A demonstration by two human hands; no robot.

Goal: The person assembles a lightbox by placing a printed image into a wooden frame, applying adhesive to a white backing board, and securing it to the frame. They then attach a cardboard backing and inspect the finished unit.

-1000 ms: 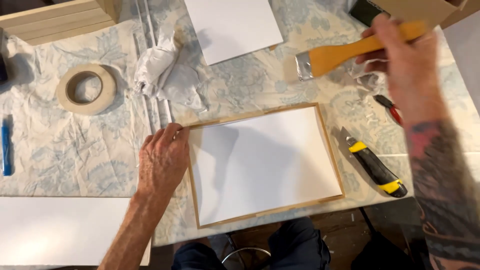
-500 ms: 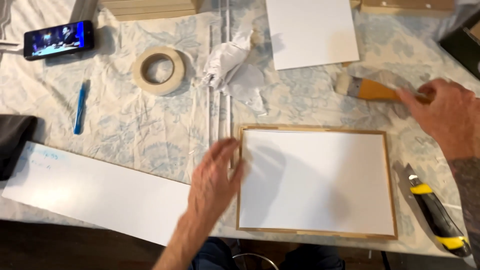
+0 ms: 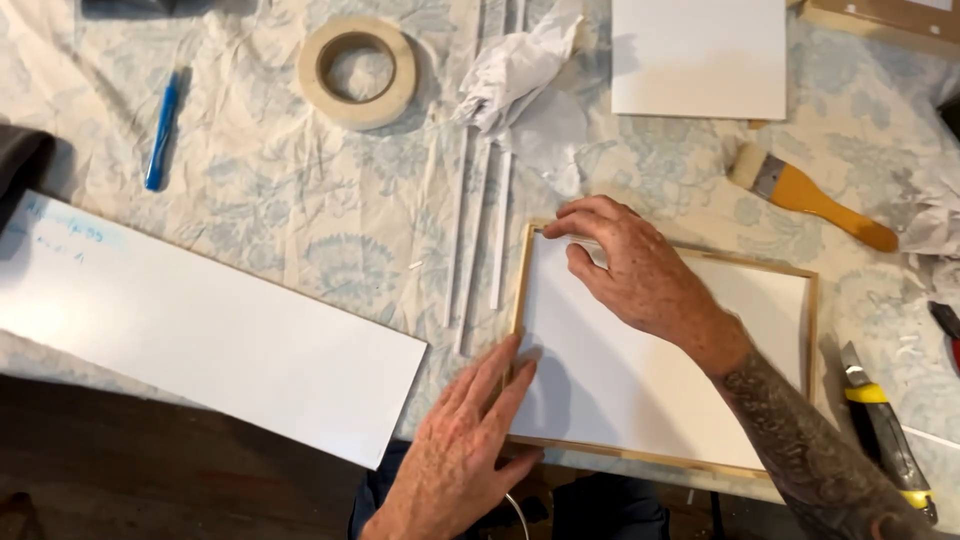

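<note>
A thin wooden frame [image 3: 812,330] holding a white panel [image 3: 620,375] lies at the table's near edge. My left hand [image 3: 462,445] rests flat against the frame's lower left corner, fingers spread. My right hand [image 3: 630,265] lies on the panel near the upper left corner, fingertips touching the frame's top rail. Neither hand grips anything. A wide brush [image 3: 810,195] with a yellow wooden handle lies on the cloth beyond the frame, to the right.
A long white board [image 3: 200,325] lies at left, by a blue pen [image 3: 163,128]. A masking tape roll [image 3: 358,70], crumpled paper [image 3: 520,75], thin white strips [image 3: 475,240] and a white sheet [image 3: 698,55] lie behind. A yellow-and-black utility knife [image 3: 885,430] lies at right.
My right hand has let go of the brush, which now lies on the cloth, and has come down onto the panel. The view has shifted left; my left hand stays at the frame's left side.
</note>
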